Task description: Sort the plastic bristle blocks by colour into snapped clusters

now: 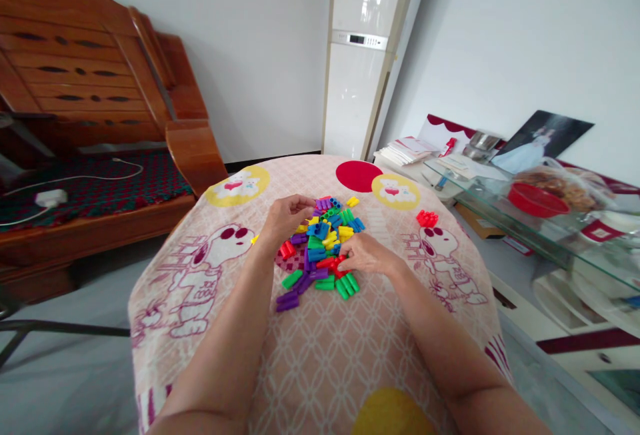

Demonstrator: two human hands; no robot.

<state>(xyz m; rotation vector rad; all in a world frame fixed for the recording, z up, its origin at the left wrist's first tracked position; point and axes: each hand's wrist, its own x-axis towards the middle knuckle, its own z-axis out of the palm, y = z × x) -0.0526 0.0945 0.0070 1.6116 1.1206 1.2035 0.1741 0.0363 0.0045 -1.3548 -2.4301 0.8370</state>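
A pile of small plastic building pieces [325, 242] in red, green, blue, yellow and purple lies on a round table [320, 355] covered with a pink cartoon-dog cloth. My left hand [285, 216] rests at the pile's left edge with fingers curled inward, and whatever is in them stays hidden. My right hand [364, 254] lies on the pile's right side, fingertips pinched on a red piece [336, 263]. A joined red block [427, 218] sits apart to the right.
A wooden bench [100, 108] with a dark cushion and a white charger stands at the left. A tall white air conditioner [360, 55] fills the far corner. A glass shelf [525, 215] at the right holds papers, a red bowl and bagged food.
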